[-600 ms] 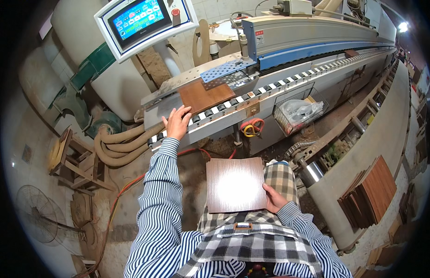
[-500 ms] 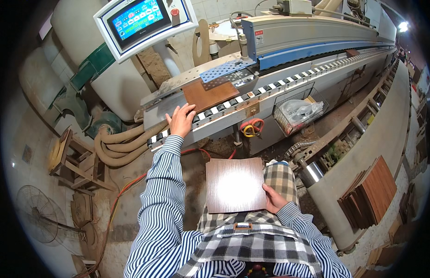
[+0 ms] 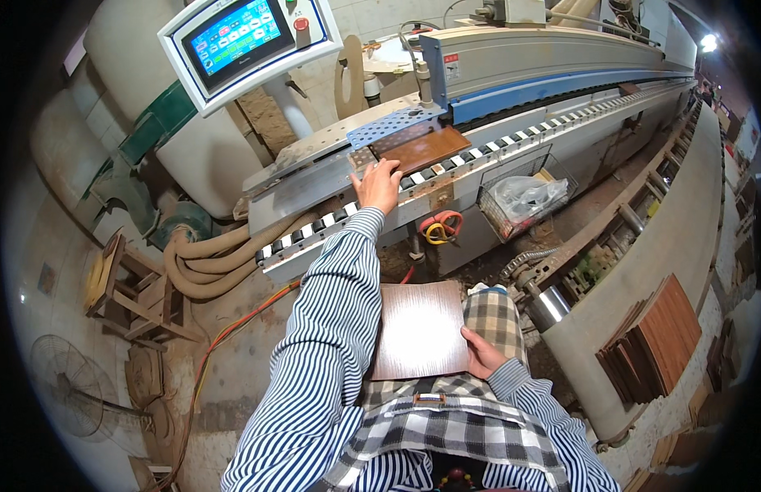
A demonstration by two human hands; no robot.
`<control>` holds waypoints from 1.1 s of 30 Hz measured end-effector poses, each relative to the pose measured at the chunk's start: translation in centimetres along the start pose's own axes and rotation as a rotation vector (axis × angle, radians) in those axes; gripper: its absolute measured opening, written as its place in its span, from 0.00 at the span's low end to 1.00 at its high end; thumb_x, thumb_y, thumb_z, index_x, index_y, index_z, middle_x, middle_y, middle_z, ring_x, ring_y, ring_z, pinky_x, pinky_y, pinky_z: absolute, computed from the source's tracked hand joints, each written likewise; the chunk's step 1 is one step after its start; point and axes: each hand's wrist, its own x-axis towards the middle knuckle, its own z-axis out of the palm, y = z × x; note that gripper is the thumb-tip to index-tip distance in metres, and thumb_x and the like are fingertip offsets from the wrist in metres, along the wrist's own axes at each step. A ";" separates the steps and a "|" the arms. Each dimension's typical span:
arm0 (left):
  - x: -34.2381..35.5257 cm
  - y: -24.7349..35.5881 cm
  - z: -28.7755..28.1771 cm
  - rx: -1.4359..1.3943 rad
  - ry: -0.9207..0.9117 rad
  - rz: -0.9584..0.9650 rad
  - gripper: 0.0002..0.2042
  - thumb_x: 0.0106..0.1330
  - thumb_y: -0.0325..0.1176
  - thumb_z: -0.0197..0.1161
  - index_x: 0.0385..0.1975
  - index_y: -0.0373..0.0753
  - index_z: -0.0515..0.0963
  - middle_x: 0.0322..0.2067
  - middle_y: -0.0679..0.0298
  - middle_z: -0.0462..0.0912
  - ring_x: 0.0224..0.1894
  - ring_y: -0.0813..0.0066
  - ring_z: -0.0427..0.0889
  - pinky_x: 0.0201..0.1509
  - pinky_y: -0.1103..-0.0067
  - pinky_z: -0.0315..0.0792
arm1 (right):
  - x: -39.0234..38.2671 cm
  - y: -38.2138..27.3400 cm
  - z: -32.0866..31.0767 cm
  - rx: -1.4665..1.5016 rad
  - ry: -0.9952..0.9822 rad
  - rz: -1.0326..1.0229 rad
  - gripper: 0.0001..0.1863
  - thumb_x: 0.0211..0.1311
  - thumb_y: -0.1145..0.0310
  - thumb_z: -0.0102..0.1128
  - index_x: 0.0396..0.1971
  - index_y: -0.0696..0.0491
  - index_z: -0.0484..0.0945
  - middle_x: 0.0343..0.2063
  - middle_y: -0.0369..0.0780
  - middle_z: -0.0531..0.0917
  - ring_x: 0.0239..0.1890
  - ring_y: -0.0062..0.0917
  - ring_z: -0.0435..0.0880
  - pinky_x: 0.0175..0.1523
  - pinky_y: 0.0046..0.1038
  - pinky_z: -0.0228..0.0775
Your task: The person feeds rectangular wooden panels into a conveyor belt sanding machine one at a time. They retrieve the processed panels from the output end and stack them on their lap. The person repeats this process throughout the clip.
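A brown wood-grain board [image 3: 432, 151] lies flat on the machine's bed, partly under a perforated blue plate [image 3: 388, 125]. My left hand [image 3: 375, 187] reaches to the board's near left end with fingers apart, the fingertips touching or very close to its edge. On my lap rests a squarish brown panel [image 3: 421, 332] with a bright glare across its face; whether others lie beneath it I cannot tell. My right hand [image 3: 483, 354] grips that panel's right edge, thumb on top and the other fingers hidden underneath. Along the bed's front runs a black-and-white roller track [image 3: 488, 153].
A control screen [image 3: 237, 39] stands at upper left. Red and yellow-handled scissors [image 3: 440, 228] hang below the track, beside a wire basket [image 3: 524, 201] holding clear plastic. Stacked brown panels [image 3: 655, 340] sit on a conveyor belt [image 3: 683, 217] at right. Hoses [image 3: 208, 266] curve at left.
The board has slid right along the bed, farther under the blue plate. My left hand has moved right with it. My right hand keeps its hold on the lap panel.
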 end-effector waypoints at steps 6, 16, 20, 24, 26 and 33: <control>-0.4 0.3 1.5 -0.160 0.059 0.154 0.21 0.66 0.40 0.52 0.59 0.48 0.66 0.58 0.60 0.71 0.67 0.53 0.58 0.69 0.49 0.39 | 0.0 -0.2 0.3 0.005 -0.010 -0.011 0.29 0.71 0.55 0.39 0.62 0.61 0.56 0.55 0.48 0.72 0.54 0.31 0.76 0.57 0.35 0.73; -24.7 -7.8 -2.7 -0.571 0.060 -0.119 0.20 0.65 0.37 0.55 0.55 0.36 0.70 0.52 0.54 0.75 0.54 0.61 0.74 0.59 0.71 0.66 | -0.2 -0.4 0.3 -0.066 -0.073 0.027 0.29 0.70 0.57 0.43 0.64 0.58 0.54 0.58 0.45 0.69 0.56 0.32 0.74 0.59 0.38 0.70; -35.0 -9.5 -3.4 -0.776 -0.134 -0.579 0.19 0.69 0.40 0.52 0.52 0.33 0.72 0.48 0.57 0.78 0.49 0.71 0.77 0.55 0.78 0.68 | -0.6 -0.3 1.8 -0.191 0.036 -0.009 0.29 0.68 0.61 0.48 0.64 0.57 0.53 0.56 0.44 0.71 0.54 0.29 0.75 0.55 0.36 0.75; -38.0 -7.4 -4.3 -0.628 -0.154 -0.586 0.16 0.69 0.41 0.52 0.40 0.31 0.74 0.35 0.54 0.80 0.38 0.69 0.78 0.43 0.75 0.70 | -0.3 -0.1 2.0 -0.292 0.073 -0.003 0.30 0.69 0.62 0.49 0.65 0.54 0.50 0.56 0.42 0.69 0.53 0.27 0.75 0.54 0.33 0.76; -37.0 -6.0 -5.5 -0.523 -0.129 -0.499 0.15 0.69 0.40 0.52 0.38 0.31 0.73 0.32 0.54 0.80 0.35 0.66 0.78 0.40 0.74 0.70 | -0.3 0.0 1.9 -0.312 0.079 0.001 0.31 0.68 0.61 0.49 0.65 0.54 0.50 0.56 0.41 0.69 0.53 0.27 0.75 0.54 0.34 0.75; -36.2 -5.8 -5.4 -0.782 -0.126 -0.468 0.14 0.71 0.39 0.49 0.41 0.32 0.67 0.23 0.59 0.77 0.21 0.75 0.76 0.25 0.79 0.71 | -0.5 0.1 2.3 -0.346 0.078 -0.031 0.33 0.67 0.59 0.52 0.63 0.58 0.51 0.56 0.44 0.69 0.55 0.28 0.73 0.58 0.32 0.72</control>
